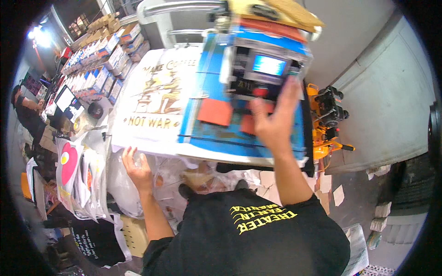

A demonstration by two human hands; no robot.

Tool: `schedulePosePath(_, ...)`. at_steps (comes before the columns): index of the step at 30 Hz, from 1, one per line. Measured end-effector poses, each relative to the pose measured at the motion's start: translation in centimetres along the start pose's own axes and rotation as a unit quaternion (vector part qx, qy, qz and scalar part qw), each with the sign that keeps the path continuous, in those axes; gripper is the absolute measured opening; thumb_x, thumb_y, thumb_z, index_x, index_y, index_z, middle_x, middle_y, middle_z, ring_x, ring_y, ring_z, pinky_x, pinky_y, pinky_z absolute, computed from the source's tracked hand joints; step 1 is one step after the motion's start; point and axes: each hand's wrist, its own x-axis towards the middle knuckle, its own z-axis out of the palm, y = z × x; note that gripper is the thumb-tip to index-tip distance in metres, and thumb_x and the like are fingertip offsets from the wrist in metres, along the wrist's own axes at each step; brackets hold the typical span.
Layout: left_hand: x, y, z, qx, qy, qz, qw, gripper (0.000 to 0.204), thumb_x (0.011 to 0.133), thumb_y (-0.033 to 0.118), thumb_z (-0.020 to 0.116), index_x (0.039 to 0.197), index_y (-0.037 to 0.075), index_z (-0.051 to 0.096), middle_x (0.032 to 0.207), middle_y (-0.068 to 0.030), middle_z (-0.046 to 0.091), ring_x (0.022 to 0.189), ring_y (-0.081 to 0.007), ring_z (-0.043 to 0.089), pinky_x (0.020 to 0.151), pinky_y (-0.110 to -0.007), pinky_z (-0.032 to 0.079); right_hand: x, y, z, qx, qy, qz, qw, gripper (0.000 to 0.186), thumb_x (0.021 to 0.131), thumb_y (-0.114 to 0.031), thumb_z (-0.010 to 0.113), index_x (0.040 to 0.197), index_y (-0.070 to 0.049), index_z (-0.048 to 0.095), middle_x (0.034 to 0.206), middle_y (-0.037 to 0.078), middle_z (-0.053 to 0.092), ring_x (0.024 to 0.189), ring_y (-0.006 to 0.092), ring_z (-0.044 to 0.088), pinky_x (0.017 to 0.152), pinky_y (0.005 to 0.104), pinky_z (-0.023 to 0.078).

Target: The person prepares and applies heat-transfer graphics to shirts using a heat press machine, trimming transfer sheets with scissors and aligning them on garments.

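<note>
My right hand [279, 117] is up against the dark control box [242, 62] of what looks like a heat press, its fingers stretched and its thumb by a red button [260, 92]. A lit blue screen [269, 65] glows on the box. Below the box spreads the machine's blue surface [216, 142] with orange-red patches [215, 112]. To its left a white cloth, likely a shirt, with a brown printed figure and lettering [156, 92] lies flat. At the cloth's front edge is my left hand [137, 170], its fingers apart and holding nothing.
Rows of white and blue boxes [99, 60] stand at the back left, near a laptop [69, 103] and another person [28, 108]. Printed sheets [83, 177] hang at the left. An orange and black machine [324, 119] stands to the right. Papers [339, 195] lie on the floor.
</note>
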Motion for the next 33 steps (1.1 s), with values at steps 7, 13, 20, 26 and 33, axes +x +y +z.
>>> schedulePosePath(7,0.1,-16.3,-5.8,0.005,-0.116,-0.117,0.986,0.025,0.085,0.004,0.064,0.109,0.001,0.064,0.125,-0.0185,0.057,0.119,-0.0364,0.054,0.104,-0.044,0.041,1.4,6.4,-1.7,-0.047,0.282,0.058,0.957,0.057,0.097,-0.026,0.065,0.141,0.005,0.048,0.139,0.022,0.054,0.126,0.0309,0.054,0.109,0.0382,0.038)
schedulePosePath(13,4.7,-26.2,-3.0,-0.019,-0.146,-0.148,0.978,0.039,0.092,0.016,0.065,0.126,0.000,0.057,0.130,-0.0178,0.056,0.122,-0.0328,0.054,0.104,-0.040,0.041,1.8,9.3,-5.4,-0.082,0.280,0.092,0.952,0.048,0.097,-0.020,0.063,0.138,0.002,0.052,0.134,0.021,0.057,0.120,0.0290,0.057,0.102,0.0370,0.043)
schedulePosePath(20,9.4,-32.3,5.6,-0.510,-0.109,-0.515,0.680,0.053,0.102,0.044,0.049,0.141,0.007,0.049,0.141,-0.0127,0.053,0.128,-0.0271,0.050,0.104,-0.042,0.043,-4.1,-3.0,5.8,0.128,0.085,0.041,0.987,0.014,0.094,-0.012,0.062,0.102,-0.001,0.062,0.099,0.007,0.062,0.094,0.0172,0.059,0.083,0.0318,0.049)
schedulePosePath(26,10.1,-36.9,1.7,-0.470,-0.144,-0.474,0.731,0.047,0.096,0.039,0.063,0.128,0.005,0.058,0.119,-0.0107,0.066,0.106,-0.0244,0.064,0.088,-0.042,0.053,-21.5,-0.2,22.8,0.263,-0.248,0.493,0.792,0.087,0.094,-0.055,0.061,0.149,0.005,0.029,0.136,0.022,0.053,0.125,0.0309,0.052,0.106,0.0409,0.039)
schedulePosePath(33,16.2,-25.9,-5.8,-0.377,-0.157,-0.435,0.803,0.025,0.098,0.028,0.060,0.105,0.004,0.068,0.094,-0.0062,0.070,0.080,-0.0174,0.068,0.069,-0.036,0.058,-17.9,-3.1,19.3,0.311,-0.358,0.570,0.671,0.027,0.095,-0.024,0.067,0.102,0.001,0.061,0.085,0.005,0.058,0.066,0.0132,0.055,0.052,0.0286,0.050)
